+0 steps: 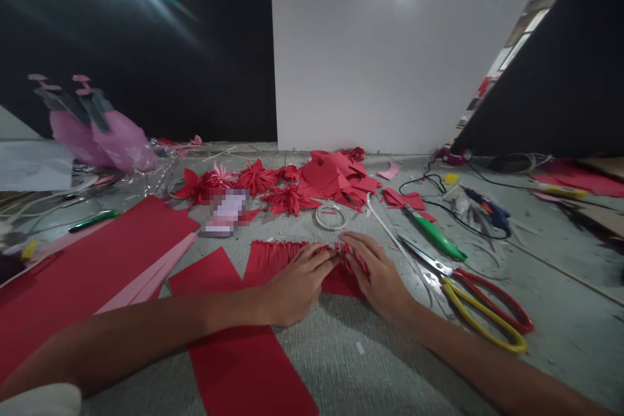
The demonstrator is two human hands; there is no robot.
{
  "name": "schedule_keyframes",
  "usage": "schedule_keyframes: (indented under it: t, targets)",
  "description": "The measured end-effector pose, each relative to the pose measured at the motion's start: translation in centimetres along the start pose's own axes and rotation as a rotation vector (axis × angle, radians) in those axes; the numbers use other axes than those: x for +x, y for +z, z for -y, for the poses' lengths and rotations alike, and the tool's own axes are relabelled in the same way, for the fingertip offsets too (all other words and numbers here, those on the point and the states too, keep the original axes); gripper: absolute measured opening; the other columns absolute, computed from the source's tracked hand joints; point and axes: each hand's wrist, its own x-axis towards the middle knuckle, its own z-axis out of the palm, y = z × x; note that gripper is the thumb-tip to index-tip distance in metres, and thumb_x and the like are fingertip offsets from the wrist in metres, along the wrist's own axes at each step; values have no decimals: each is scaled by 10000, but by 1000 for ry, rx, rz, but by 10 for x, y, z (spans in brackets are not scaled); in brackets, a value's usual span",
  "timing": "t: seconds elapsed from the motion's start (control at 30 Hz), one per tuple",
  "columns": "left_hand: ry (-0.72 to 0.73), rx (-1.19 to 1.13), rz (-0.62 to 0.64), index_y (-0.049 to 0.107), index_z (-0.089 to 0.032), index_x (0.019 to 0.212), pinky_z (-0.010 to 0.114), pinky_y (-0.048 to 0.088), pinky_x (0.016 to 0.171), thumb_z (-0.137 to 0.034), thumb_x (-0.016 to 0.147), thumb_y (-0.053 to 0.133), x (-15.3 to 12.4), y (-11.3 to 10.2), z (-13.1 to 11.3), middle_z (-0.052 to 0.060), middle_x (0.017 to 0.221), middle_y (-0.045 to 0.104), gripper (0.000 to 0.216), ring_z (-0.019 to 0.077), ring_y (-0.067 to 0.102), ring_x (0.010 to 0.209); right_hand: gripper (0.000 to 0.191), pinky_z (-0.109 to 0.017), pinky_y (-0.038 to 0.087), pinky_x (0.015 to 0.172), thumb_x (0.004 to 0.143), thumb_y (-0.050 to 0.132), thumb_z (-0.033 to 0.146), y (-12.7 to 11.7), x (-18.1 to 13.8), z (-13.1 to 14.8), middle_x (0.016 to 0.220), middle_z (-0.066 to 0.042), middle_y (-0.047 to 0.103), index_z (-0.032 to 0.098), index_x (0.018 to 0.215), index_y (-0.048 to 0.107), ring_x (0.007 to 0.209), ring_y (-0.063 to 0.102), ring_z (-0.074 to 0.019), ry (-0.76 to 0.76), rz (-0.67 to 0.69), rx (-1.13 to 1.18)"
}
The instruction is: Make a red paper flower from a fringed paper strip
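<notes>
A strip of red paper (273, 257) with a fringe cut along its far edge lies on the grey floor in front of me. My left hand (297, 283) rests on it with fingers stretched flat, pressing near the fringe. My right hand (377, 273) lies flat on the strip's right end, its fingertips meeting those of the left. Neither hand holds anything.
Scissors (482, 302) with red and yellow handles lie just right of my right hand, beside a green-handled cutter (436, 237). Red paper flowers (287, 198), folded red pieces (336, 179) and a tape ring (331, 216) lie beyond. Red sheets (82, 266) cover the left; a glue gun (487, 208) lies at right.
</notes>
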Motion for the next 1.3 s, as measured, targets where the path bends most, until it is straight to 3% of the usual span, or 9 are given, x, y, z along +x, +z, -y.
schedule_keyframes:
  t: [0.23,0.7,1.3]
  targets:
    - [-6,-21,8,339,-114,1445,467,246,1205,-40,846,436,0,-1,0,113,1446,441,611,287,254,1436,232,-346,560,830,990,447,221,-3,-3,-1,986,-61,700,235,1084,659,908,666,-191,-12,9,28]
    - [-17,-56,-17,397,-117,1381,482,273,1193,-38,865,424,-2,3,3,136,1425,459,523,266,251,1449,236,-310,608,790,970,504,175,2,-5,-3,954,-71,734,208,1130,674,841,704,-166,-212,-38,27]
    - [22,-3,-38,453,-72,1363,451,268,1187,-40,825,465,-3,3,3,147,1410,494,539,278,307,1410,266,-290,624,784,974,479,199,-2,-5,2,942,-63,773,199,1018,742,822,738,-171,-103,-26,26]
